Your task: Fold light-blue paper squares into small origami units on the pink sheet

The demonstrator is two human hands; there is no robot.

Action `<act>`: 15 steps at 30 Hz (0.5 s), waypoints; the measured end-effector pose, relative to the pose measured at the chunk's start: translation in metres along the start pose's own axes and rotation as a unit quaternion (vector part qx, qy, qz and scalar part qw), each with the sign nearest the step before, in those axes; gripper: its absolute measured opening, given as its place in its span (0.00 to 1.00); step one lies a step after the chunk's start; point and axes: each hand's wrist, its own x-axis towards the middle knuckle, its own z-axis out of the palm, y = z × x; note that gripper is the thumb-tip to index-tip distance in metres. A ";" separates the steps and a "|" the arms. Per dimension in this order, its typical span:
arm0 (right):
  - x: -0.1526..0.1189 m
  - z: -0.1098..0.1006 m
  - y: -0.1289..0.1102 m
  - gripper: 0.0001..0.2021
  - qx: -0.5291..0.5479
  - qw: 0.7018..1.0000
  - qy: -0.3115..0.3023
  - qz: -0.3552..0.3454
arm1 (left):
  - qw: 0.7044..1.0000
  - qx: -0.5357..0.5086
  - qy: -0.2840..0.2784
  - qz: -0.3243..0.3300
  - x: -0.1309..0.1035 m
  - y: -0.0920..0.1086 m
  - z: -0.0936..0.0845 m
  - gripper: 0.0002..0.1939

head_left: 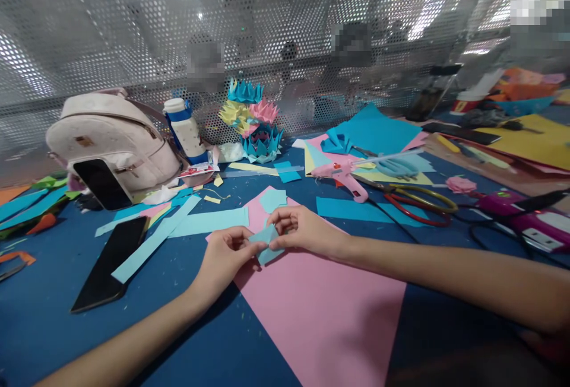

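Observation:
A small folded piece of light blue paper (266, 237) is pinched between both hands above a large pink sheet (329, 310). My left hand (229, 256) grips its left and lower edge with thumb and fingers. My right hand (300, 232) pinches its right side, the fingers curled. Just behind them another light blue folded piece (272, 200) lies on the pink sheet. To the left, pale blue paper strips (209, 222) rest on the blue table, one crossing a black phone (111, 262).
Behind the sheet stand a pink glue gun (341, 176), scissors (418, 203) and folded paper flowers (260, 140). A backpack (111, 132) with a phone against it and a bottle (184, 132) are back left. A purple power strip (525, 218) with cables lies right. A perforated metal panel (285, 19) rises behind.

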 end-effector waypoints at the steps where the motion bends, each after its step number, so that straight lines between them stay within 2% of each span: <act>1: 0.000 0.000 0.000 0.18 -0.003 1.000 0.000 0.001 | 1.000 0.000 0.000 0.001 0.000 0.000 0.000 0.13; 7: 0.001 0.000 0.001 0.18 -0.010 1.000 0.002 -0.012 | 1.000 0.006 0.003 0.008 0.000 -0.002 -0.001 0.12; 10: 0.001 0.000 0.000 0.18 -0.008 1.000 0.010 0.003 | 1.000 0.021 0.008 0.014 -0.002 -0.001 0.000 0.12; 15: 0.001 -0.002 -0.002 0.15 -0.031 0.999 0.025 0.009 | 0.996 0.070 0.036 0.047 -0.005 -0.001 0.001 0.11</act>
